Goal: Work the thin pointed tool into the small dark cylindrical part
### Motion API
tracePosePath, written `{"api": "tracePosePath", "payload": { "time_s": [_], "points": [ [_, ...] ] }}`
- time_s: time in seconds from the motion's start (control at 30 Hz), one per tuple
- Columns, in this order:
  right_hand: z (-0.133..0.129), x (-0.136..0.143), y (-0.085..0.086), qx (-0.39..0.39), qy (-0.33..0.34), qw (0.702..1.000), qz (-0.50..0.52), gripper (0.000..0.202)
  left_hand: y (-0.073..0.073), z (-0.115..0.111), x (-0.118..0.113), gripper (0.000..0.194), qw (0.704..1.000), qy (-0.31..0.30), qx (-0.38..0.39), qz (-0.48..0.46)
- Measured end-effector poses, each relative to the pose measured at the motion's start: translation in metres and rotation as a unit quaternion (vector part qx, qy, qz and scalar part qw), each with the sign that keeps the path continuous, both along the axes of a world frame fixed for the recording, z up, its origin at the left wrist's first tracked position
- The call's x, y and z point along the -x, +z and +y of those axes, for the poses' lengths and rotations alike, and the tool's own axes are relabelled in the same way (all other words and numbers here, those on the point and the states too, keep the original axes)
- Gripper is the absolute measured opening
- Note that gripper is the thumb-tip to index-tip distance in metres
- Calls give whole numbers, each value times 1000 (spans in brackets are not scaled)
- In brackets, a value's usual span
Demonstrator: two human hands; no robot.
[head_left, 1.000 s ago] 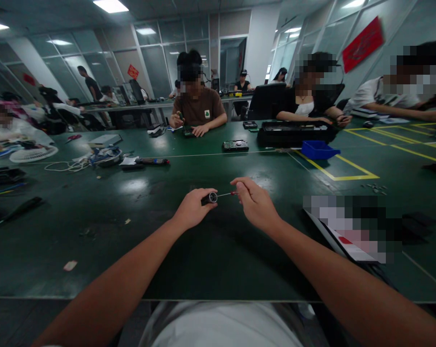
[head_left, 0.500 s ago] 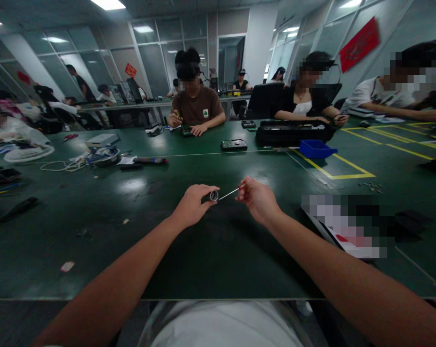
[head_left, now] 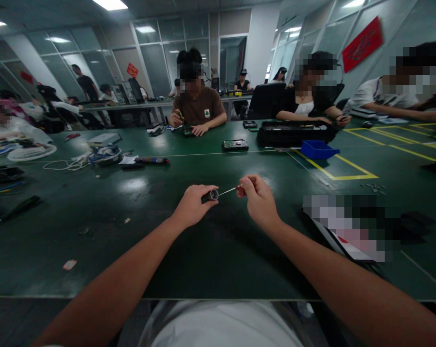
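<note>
My left hand point(head_left: 193, 205) pinches a small round metal-rimmed cylinder point(head_left: 213, 194) between thumb and fingers, its open end facing right. In my right hand point(head_left: 259, 200) is a thin screwdriver point(head_left: 228, 191) with a reddish handle, gripped in the fingertips. The shaft slants down to the left, and its tip meets the cylinder's open end. How deep the tip sits inside I cannot tell. Both hands are just above the green table point(head_left: 189, 260).
A blue bin point(head_left: 317, 149) and a hard drive point(head_left: 235, 144) lie farther back. Loose screws point(head_left: 373, 188) are scattered at the right, beyond a blurred tablet-like object point(head_left: 343, 231). Pen-like tools point(head_left: 151, 160) lie at the left. A co-worker point(head_left: 199, 103) sits opposite.
My right hand has turned about the screwdriver. The shaft's tip has shifted from the cylinder's lower rim up to its opening. My left hand keeps its hold almost unmoved.
</note>
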State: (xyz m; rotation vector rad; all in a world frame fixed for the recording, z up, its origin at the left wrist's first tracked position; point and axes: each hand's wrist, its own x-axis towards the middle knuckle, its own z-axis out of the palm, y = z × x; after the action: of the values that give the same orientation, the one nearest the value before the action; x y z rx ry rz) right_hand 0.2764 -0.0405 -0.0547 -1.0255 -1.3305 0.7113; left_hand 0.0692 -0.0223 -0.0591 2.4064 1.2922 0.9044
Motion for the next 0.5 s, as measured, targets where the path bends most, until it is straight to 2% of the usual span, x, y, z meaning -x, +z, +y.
{"api": "tracePosePath", "payload": {
  "time_s": [0.13,0.5],
  "points": [
    [-3,1,3,-6,7,1000,-29,21,-1,1,1,40,1000,2,11,4],
    [-2,2,1,-1,13,1000,-1,24,-2,0,1,41,1000,9,20,3]
  ]
}}
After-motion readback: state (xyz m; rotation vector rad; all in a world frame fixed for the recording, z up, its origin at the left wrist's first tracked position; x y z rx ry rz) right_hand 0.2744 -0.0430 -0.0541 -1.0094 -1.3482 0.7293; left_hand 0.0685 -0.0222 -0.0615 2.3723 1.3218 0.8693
